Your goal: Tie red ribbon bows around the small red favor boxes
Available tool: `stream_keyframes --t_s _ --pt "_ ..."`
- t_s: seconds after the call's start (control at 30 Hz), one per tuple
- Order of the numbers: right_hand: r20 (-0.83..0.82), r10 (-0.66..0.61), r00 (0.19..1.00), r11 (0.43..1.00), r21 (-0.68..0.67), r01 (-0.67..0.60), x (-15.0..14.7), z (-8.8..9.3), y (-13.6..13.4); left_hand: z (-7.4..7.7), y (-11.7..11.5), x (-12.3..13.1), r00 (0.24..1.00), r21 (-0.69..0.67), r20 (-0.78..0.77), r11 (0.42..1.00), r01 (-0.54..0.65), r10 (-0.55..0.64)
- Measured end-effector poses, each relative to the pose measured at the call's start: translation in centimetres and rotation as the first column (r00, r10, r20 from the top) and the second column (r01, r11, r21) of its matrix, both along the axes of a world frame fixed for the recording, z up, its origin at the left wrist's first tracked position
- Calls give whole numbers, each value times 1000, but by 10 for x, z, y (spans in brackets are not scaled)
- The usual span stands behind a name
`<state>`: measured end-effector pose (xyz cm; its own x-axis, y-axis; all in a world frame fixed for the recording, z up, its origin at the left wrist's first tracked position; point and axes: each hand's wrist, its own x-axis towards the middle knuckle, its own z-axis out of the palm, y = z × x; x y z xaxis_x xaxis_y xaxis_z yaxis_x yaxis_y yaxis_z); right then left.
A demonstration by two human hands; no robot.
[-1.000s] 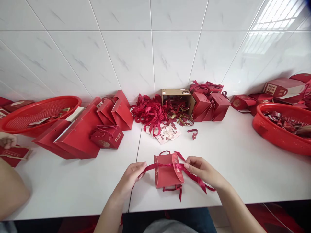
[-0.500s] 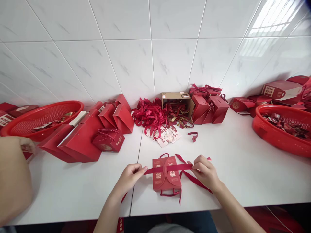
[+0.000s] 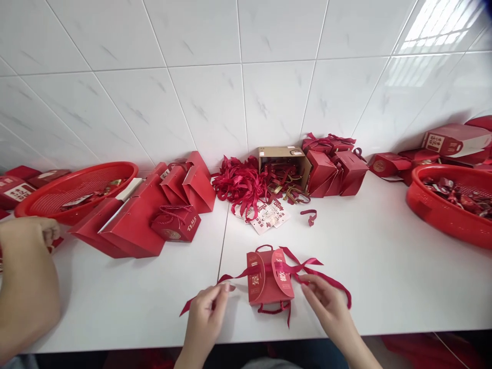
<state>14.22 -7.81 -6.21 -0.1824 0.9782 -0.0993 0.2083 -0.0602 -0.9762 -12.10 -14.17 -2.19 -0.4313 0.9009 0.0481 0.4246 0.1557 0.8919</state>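
In front of me a small red gift box (image 3: 268,287) lies on the table, its two rounded printed flaps partly lifted apart. A dark red ribbon (image 3: 236,273) runs through the flaps, with slack tails on both sides. My left hand (image 3: 207,312) is left of the box, fingers loosely curled and thumb apart; the left tail passes behind it without visible grip. My right hand (image 3: 326,302) is at the box's right edge, thumb and forefinger apart near the ribbon. Cord handles (image 3: 274,309) stick out at the box's near and far ends.
Red gift boxes (image 3: 138,220) stand at left, beside a red plastic basket (image 3: 88,177). A ribbon pile (image 3: 240,184), a cardboard box (image 3: 282,152) and printed cards (image 3: 267,218) lie behind. Another red basket (image 3: 442,215) is right. A co-worker's arm (image 3: 26,287) reaches in at left.
Both hands have let the ribbon go slack and moved nearer to the box and the table edge. The flaps have sprung apart. The co-worker's hand has moved slightly.
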Motion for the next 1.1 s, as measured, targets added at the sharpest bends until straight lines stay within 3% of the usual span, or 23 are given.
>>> stream_keyframes --t_s 0.1,0.2,0.3,0.4,0.5,0.63,0.73,0.8,0.87,0.93,1.0,1.1 --pt "-215 108 971 937 -303 -171 -13 11 -3 -5 1 13 992 -14 109 998 60 -58" --pt "-470 -38 882 881 -433 -192 -20 19 3 -6 11 24 916 58 397 994 -91 60" --pt "-641 -249 726 869 -478 -125 -21 21 12 -2 21 24 646 110 761 970 -219 60" --pt "-681 -301 668 883 -464 -75 -19 19 20 4 26 17 350 47 934 948 -316 70" --pt "-670 -309 675 909 -417 3 -15 16 25 5 25 10 280 -17 951 928 -372 130" --pt "-686 -367 628 918 -375 127 -7 15 26 5 18 6 292 -31 941 903 -428 170" --pt "-678 -378 631 924 -315 215 -1 25 28 13 16 1 338 -15 918 869 -495 209" --pt "-648 -343 680 938 -201 282 2 39 32 24 19 -4 425 70 883 840 -538 199" --pt "-582 -306 753 937 -44 347 7 56 38 41 25 -10 565 226 811 813 -537 148" --pt "-497 -287 819 911 122 394 11 77 45 61 32 -14 722 398 688 793 -461 74" --pt "-435 -250 865 876 279 394 11 100 52 82 41 -13 854 531 521 789 -310 -15" --pt "-378 -69 923 837 482 260 -1 134 58 111 54 -3 956 649 255 758 -60 -143"
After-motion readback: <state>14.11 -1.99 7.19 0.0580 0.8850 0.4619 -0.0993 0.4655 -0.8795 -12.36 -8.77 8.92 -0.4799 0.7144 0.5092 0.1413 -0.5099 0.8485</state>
